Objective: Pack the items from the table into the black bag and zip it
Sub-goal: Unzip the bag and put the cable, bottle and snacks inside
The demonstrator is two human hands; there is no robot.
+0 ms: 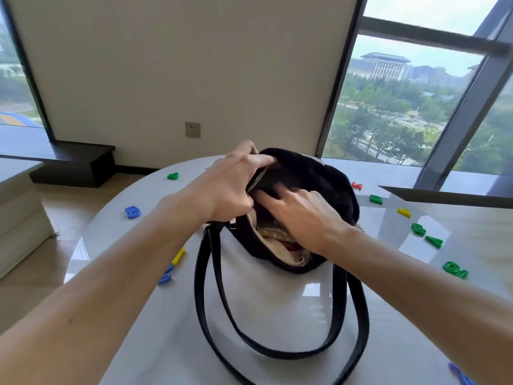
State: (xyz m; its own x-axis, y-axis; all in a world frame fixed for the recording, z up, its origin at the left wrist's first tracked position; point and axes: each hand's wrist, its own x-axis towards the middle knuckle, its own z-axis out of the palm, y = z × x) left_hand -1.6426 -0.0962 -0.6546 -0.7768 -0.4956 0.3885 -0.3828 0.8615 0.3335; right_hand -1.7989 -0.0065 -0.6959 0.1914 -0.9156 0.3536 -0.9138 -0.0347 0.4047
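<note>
A fuzzy black bag (327, 176) stands unzipped in the middle of the round white table (277, 307), its beige lining showing. My left hand (230, 187) grips the bag's left rim by the zipper and holds the mouth apart. My right hand (299, 215) reaches into the opening with its fingers spread; whether it holds anything I cannot tell. The bag's two black straps (211, 287) loop toward me over the table. Small plastic number pieces lie scattered around: a blue one (132, 212), a green one (173, 176), a yellow one (178, 256), a red one (357, 186).
More pieces lie to the right: green ones (376, 199), (418, 229), (434, 241), (455, 269) and a yellow one (404, 212). A blue piece (165, 276) sits at the left edge, another (459, 375) near my right forearm. Windows and a wall stand behind.
</note>
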